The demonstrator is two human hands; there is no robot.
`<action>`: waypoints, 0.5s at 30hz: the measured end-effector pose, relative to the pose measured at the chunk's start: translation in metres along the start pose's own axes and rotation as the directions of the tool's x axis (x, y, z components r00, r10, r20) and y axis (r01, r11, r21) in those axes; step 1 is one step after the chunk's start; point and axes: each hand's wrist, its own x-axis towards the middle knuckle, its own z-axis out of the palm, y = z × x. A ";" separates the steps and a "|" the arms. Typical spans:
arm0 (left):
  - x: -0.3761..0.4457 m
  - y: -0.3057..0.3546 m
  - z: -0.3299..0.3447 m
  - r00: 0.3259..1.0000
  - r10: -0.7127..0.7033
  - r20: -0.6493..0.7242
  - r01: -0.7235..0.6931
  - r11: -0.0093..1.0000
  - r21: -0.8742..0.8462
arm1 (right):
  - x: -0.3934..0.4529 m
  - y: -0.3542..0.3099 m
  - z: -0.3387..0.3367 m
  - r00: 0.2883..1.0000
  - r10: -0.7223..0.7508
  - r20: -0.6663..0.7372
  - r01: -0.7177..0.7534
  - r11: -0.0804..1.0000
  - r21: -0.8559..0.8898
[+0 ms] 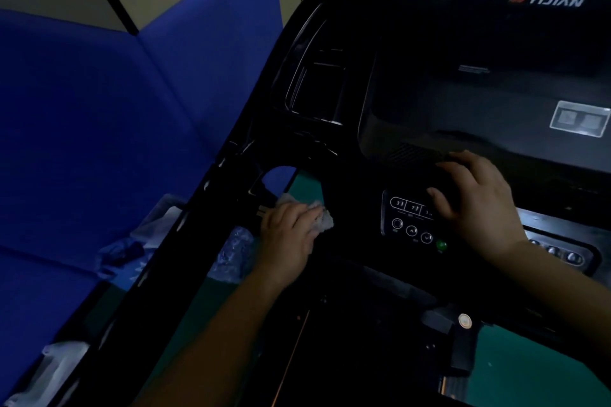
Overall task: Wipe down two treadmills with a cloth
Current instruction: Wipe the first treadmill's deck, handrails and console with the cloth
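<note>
Left hand (291, 235), grip clamped on the cloth (319, 215), presses it against the treadmill (330, 102) handrail beside the console. Right hand (476, 198), grip apart, rests over the keypad (408, 221); a careless press there could start the belt.

your cloth (319, 213) is a pale, crumpled wad, bunched up and pressed against the black frame of the treadmill (350, 149), low on the console's left side, beside the lit button panel. only its upper and right edges show. the treadmill you face is glossy black and dimly lit, its console tilted across the view, with round and oblong outlined keys, one green button, and a brand mark up top.
</note>
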 end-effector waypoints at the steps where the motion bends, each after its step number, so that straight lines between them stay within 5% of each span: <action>1: 0.000 -0.014 -0.005 0.999 0.027 0.046 -0.028 0.999 0.020 | 0.001 0.000 0.000 1.000 -0.008 0.003 0.008 1.000 -0.007; 6: 0.015 -0.058 -0.025 0.980 -0.184 0.080 0.170 0.973 0.159 | -0.002 0.001 0.005 1.000 -0.028 -0.014 0.027 0.999 -0.046; 8: 0.032 -0.042 -0.036 0.944 -0.323 -0.062 0.319 0.946 -0.059 | -0.002 0.001 0.007 0.999 -0.036 -0.022 0.035 0.998 -0.054; 11: 0.068 -0.008 -0.062 0.767 -0.584 -0.263 0.367 0.738 -0.566 | -0.002 0.001 0.007 0.999 -0.039 -0.025 0.037 0.997 -0.062; 13: 0.091 -0.003 -0.067 0.732 -0.536 -0.421 0.317 0.815 -0.486 | -0.003 0.002 0.007 0.999 -0.041 -0.030 0.039 0.997 -0.067; 15: 0.111 -0.014 -0.061 0.829 -0.387 -0.405 0.312 0.919 -0.240 | -0.003 0.002 0.008 0.998 -0.045 -0.037 0.042 0.996 -0.075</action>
